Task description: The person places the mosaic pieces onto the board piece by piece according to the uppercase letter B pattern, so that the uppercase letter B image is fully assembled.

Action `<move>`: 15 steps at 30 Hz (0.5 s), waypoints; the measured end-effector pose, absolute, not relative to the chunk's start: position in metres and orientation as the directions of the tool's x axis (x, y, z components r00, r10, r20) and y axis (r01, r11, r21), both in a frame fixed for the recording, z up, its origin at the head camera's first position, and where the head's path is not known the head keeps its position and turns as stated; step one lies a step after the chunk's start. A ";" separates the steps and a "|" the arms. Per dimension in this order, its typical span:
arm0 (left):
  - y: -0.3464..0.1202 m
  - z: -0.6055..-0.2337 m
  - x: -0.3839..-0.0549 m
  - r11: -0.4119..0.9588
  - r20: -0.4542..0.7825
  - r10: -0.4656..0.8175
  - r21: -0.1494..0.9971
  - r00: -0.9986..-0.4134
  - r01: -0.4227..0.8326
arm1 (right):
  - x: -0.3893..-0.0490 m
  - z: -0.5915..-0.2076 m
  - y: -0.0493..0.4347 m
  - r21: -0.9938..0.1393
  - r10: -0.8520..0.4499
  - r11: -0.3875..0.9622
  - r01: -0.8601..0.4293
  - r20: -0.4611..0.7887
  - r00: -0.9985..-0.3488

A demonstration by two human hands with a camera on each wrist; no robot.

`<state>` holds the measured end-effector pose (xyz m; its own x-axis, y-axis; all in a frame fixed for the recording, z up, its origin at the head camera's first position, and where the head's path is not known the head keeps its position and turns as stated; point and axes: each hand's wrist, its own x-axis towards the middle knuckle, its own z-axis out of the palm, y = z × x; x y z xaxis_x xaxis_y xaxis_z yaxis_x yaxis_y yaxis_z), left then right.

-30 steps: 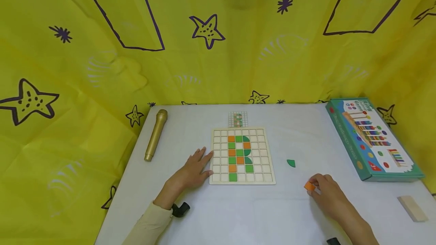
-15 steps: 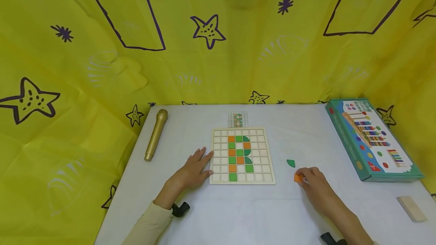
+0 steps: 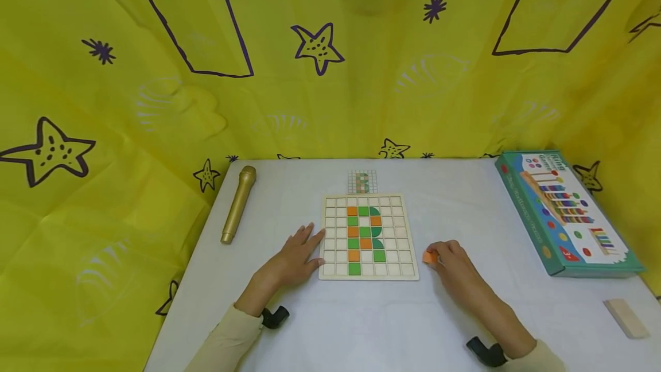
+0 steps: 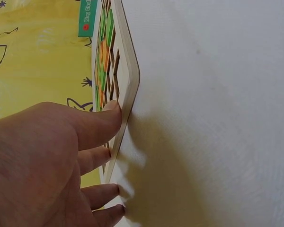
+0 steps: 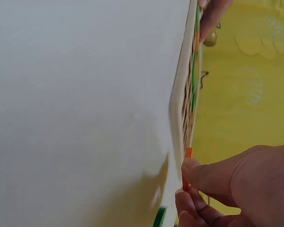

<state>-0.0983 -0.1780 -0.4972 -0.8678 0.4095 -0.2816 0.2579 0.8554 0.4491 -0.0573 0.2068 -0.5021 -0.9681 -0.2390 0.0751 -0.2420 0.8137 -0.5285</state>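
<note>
In the head view, my left hand (image 3: 293, 260) lies at the left edge of a wooden grid board (image 3: 410, 263), its fingers spread. The left wrist view shows the thumb on the board's rim. Green and orange tiles sit in the grid in the shape of a letter R. My right hand (image 3: 458, 271) pinches an orange tile (image 3: 430, 258) between thumb and fingers, just right of the board. A green tile (image 5: 159, 216) lies on the table by the right hand in the right wrist view; the hand hides it in the head view.
A small pattern card (image 3: 362, 181) lies behind the board. To the left is a gold microphone (image 3: 238, 205). A boxed toy (image 3: 568, 214) stands at the right, with a beige block (image 3: 626, 318) nearer the front. Yellow printed cloth (image 3: 361, 102) hangs behind the white table (image 3: 361, 326).
My right hand has carried the orange tile leftward and slightly away from me, closer to the board, passing over the green tile. The left hand has stayed at the board's edge.
</note>
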 end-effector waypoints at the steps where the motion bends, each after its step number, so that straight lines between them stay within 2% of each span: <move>1: -0.178 -0.497 -0.098 0.855 -0.283 0.409 0.450 -0.868 0.257 | -0.059 -0.500 0.201 -0.535 -0.239 0.811 -0.235 0.063 -0.969; 9: -0.176 -0.499 -0.099 0.867 -0.291 0.394 0.432 -0.872 0.248 | -0.064 -0.496 0.153 -0.593 -0.356 0.746 -0.305 0.032 -0.934; 15: -0.175 -0.499 -0.099 0.869 -0.296 0.389 0.431 -0.873 0.241 | -0.063 -0.498 0.123 -0.560 -0.433 0.729 -0.393 0.066 -0.899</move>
